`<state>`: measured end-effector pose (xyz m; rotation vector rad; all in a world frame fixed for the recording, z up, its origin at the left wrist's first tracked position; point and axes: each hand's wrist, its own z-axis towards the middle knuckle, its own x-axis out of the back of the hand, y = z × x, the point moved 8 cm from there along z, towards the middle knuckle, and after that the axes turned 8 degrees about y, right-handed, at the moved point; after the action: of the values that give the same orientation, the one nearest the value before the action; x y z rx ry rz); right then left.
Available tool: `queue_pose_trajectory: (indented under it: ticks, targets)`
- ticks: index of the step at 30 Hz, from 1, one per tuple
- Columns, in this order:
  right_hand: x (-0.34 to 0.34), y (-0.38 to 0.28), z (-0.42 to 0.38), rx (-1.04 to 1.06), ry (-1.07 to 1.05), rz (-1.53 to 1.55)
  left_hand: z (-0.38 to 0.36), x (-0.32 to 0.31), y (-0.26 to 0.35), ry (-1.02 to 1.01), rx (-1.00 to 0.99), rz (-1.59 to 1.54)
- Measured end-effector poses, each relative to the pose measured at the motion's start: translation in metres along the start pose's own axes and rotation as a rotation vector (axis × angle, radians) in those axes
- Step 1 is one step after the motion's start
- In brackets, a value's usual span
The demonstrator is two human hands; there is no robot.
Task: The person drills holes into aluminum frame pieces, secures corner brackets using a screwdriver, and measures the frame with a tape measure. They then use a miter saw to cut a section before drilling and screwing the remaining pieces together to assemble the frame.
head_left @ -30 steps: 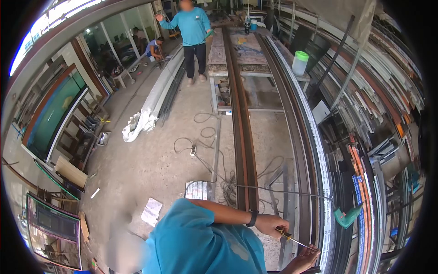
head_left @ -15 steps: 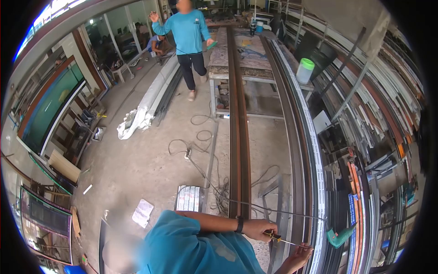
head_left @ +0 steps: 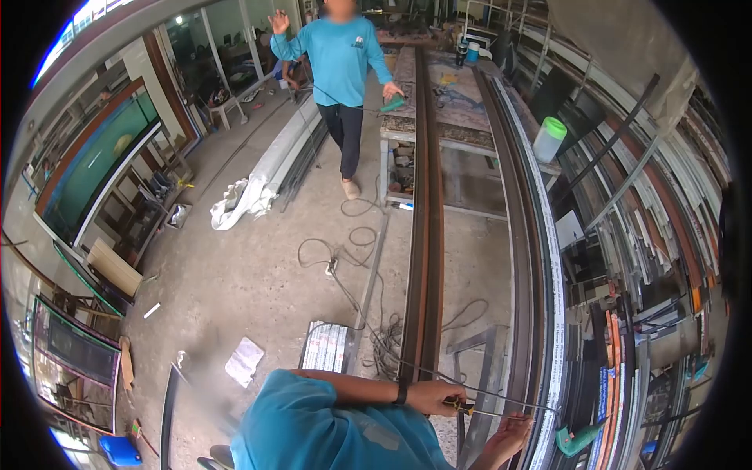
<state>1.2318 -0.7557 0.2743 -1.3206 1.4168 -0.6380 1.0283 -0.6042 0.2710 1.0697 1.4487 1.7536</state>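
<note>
My left hand (head_left: 435, 397), with a dark band at the wrist, is closed around the black and yellow handle of a screwdriver (head_left: 462, 406). Its thin shaft points right, towards my right hand (head_left: 507, 440). The right fingers are pinched together at the shaft's far end, beside the long brown metal profiles (head_left: 526, 345). Whatever small piece they hold is hidden. A green power tool that looks like a drill (head_left: 576, 441) lies just right of that hand, and a dark cord (head_left: 470, 386) runs across above both hands.
A person in a blue shirt (head_left: 341, 63) walks on the left of the worktable (head_left: 458, 141), holding something green. More brown profiles (head_left: 423, 235) extend along the table. Cable (head_left: 380, 345) lies tangled on the floor. Racks of metal lengths (head_left: 650, 211) line the right side.
The person in blue has come closer, with the lower hand now more open. My view has shifted a little. Both my hands stay at the screwdriver, the left still gripping its handle.
</note>
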Motion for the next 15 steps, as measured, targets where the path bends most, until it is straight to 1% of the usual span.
queue_pose_trajectory:
  ticks: [4,7,9,12,15]
  targets:
    - [-0.009,-0.004,-0.008,0.025,0.046,-0.02,0.004,0.003,-0.001,-0.019,-0.004,0.006]
    - [0.01,0.015,0.013,0.0,-0.039,-0.137,0.008,0.007,0.003,-0.033,-0.022,-0.003]
    - [-0.005,0.007,0.001,0.028,-0.002,-0.04,0.011,0.008,0.001,-0.052,-0.038,-0.005]
    - [-0.012,0.009,0.0,0.043,0.037,0.023,0.012,0.017,-0.001,-0.069,0.041,0.019]
    - [-0.02,0.012,-0.004,0.025,0.026,0.053,0.013,0.021,-0.008,0.004,-0.069,0.024]
